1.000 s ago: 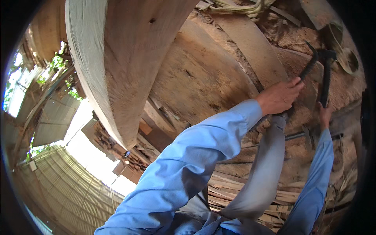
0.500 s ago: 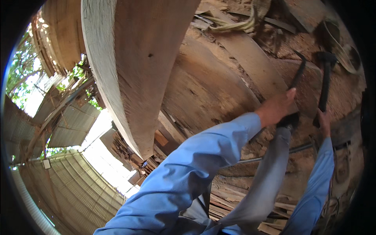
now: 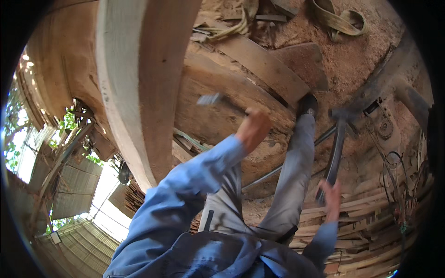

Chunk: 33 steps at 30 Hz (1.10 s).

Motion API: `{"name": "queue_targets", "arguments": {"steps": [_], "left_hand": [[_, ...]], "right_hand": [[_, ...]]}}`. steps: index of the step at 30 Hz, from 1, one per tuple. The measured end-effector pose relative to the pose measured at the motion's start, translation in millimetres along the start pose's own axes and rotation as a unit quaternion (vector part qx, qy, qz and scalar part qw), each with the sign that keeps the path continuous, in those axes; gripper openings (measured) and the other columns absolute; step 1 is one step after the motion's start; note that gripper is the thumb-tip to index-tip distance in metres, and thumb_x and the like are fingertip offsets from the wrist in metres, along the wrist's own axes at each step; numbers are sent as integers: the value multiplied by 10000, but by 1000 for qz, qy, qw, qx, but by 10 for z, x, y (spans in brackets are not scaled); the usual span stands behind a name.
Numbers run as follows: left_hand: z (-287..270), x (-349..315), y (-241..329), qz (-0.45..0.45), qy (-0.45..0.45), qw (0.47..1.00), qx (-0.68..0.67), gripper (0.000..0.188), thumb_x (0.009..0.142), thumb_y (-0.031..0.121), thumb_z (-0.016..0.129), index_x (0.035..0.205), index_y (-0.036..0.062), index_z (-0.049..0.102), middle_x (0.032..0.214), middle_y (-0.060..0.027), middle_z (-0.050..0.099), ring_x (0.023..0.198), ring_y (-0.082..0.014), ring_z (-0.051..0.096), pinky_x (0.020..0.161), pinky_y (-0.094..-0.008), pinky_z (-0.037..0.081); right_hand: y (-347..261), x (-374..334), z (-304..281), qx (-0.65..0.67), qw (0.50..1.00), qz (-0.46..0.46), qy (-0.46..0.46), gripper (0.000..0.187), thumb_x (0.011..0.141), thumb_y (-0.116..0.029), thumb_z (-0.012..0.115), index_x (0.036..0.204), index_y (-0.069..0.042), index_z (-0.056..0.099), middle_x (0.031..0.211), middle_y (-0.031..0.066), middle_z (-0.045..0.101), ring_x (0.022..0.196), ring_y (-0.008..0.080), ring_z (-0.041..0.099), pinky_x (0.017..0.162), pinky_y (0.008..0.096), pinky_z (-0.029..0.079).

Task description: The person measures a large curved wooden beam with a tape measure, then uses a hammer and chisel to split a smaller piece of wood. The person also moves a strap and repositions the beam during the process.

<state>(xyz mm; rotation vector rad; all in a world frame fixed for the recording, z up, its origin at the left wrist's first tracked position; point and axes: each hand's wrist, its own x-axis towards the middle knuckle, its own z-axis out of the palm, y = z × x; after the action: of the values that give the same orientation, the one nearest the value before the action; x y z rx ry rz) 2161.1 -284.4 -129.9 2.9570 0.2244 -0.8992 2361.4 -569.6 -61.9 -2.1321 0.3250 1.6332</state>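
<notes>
My left hand [image 3: 255,130] is closed around a dark-shafted tool [image 3: 232,104] with a flat, pale metal end [image 3: 209,98]. Motion blurs that tool, so its exact kind does not show. It points left, toward a large upright timber [image 3: 160,83], and is apart from it. On the right, my right hand [image 3: 331,195] grips the lower part of a long dark handle. This is a hammer [image 3: 337,143], with its dark head [image 3: 340,113] upward, away from my body.
Broad wooden slabs [image 3: 259,60] lie on the sawdust-covered ground beyond my shoe [image 3: 307,104]. A strap [image 3: 340,23] is at the far right. Stacked wood strips [image 3: 366,227] lie at lower right, below a machine part [image 3: 384,125]. A metal bar [image 3: 264,178] runs behind my legs.
Both hands have come left and nearer my body, each keeping its tool. The left tool has swung from pointing up and right to pointing left. My view has shifted, showing both legs.
</notes>
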Motion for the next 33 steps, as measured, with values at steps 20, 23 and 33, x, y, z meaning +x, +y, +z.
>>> {"name": "queue_targets", "arguments": {"steps": [20, 23, 33], "left_hand": [[-363, 640, -610, -11, 4, 969, -247, 375, 913, 324, 429, 621, 149, 587, 569, -50, 570, 557, -220, 594, 470, -380, 444], [-304, 509, -1022, -32, -86, 990, -108, 500, 965, 410, 361, 602, 112, 530, 561, -48, 558, 489, -218, 551, 447, -365, 411], [130, -41, -1578, 16, -25, 991, -130, 512, 924, 433, 440, 592, 82, 610, 524, -114, 572, 477, -296, 574, 480, -409, 443]], "right_hand": [[688, -794, 1664, 244, 928, 114, -256, 281, 800, -161, 650, 958, 4, 487, 806, 111, 600, 617, 204, 608, 500, 333, 525], [577, -571, 1771, 289, 903, 169, -268, 283, 820, -188, 645, 970, -9, 485, 797, 102, 598, 583, 196, 596, 491, 330, 529], [742, -410, 1833, 281, 901, 174, -282, 268, 856, -181, 621, 1003, -29, 457, 777, 94, 592, 513, 198, 577, 427, 358, 502]]}}
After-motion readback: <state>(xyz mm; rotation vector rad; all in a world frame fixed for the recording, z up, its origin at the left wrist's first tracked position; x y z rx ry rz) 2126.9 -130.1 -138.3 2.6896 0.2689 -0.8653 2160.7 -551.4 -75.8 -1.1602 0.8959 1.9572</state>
